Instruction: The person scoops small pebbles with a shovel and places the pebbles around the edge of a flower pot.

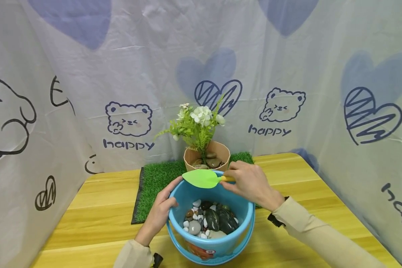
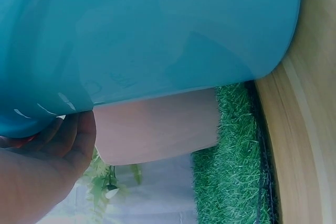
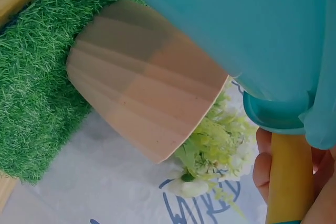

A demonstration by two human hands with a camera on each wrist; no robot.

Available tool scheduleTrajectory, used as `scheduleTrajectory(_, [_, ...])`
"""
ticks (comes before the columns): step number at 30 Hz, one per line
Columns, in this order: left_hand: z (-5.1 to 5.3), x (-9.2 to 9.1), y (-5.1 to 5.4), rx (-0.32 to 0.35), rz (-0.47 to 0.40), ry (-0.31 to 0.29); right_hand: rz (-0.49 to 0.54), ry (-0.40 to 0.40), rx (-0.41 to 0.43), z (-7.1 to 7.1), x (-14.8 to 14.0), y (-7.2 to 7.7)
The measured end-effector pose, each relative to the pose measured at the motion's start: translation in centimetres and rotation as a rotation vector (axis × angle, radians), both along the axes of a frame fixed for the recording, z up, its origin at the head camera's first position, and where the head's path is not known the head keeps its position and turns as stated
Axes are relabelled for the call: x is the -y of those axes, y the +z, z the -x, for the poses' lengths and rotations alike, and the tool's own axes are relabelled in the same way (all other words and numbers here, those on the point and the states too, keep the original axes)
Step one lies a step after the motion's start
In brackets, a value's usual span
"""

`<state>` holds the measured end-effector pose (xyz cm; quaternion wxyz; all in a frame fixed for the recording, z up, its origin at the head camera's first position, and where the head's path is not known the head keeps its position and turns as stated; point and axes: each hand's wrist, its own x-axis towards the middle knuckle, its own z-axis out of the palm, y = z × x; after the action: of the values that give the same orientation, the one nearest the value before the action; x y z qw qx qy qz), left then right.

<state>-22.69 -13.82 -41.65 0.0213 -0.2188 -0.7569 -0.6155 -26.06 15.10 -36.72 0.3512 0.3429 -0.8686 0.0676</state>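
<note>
A blue bucket point(image 1: 179, 203) stands on the wooden table with black, grey, brown and white stones point(image 1: 212, 219) in its bottom. My left hand point(image 1: 160, 206) grips its left rim, thumb at the inside and fingers along the outer wall, as the left wrist view also shows. In my right hand point(image 1: 249, 183) is the yellow handle point(image 3: 289, 179) of a toy garden trowel, whose light green blade point(image 1: 202, 178) lies level over the bucket's far rim, pointing left. No soil or stones show on the blade.
Behind the bucket, a ribbed beige flowerpot point(image 1: 206, 149) with stones, white flowers and green leaves point(image 1: 197, 123) stands on an artificial grass mat point(image 1: 149, 190). The bucket's handle point(image 1: 217, 260) hangs down at the front. Printed cloth point(image 1: 154, 74) surrounds the table point(image 1: 100, 208).
</note>
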Motion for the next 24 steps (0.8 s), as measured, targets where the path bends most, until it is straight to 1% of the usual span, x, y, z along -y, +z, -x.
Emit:
scheduleTrajectory(7, [0.1, 0.0, 0.1, 0.006, -0.004, -0.003, -0.028, 0.026, 0.008, 0.1, -0.2, 0.2])
scheduleTrajectory(11, [0.1, 0.0, 0.1, 0.017, -0.010, -0.007, -0.065, 0.053, 0.020, 0.0, -0.5, 0.4])
scheduleTrajectory(18, [0.1, 0.0, 0.2, -0.012, 0.004, 0.002, -0.159, 0.152, 0.019, 0.0, -0.6, 1.1])
scheduleTrajectory(20, [0.1, 0.0, 0.2, -0.007, 0.003, 0.007, -0.194, 0.185, 0.029, -0.1, -0.5, 1.3])
scheduleTrajectory(24, [0.0, -0.1, 0.3, 0.002, 0.003, -0.004, -0.256, 0.229, 0.064, -0.1, -0.1, 1.6])
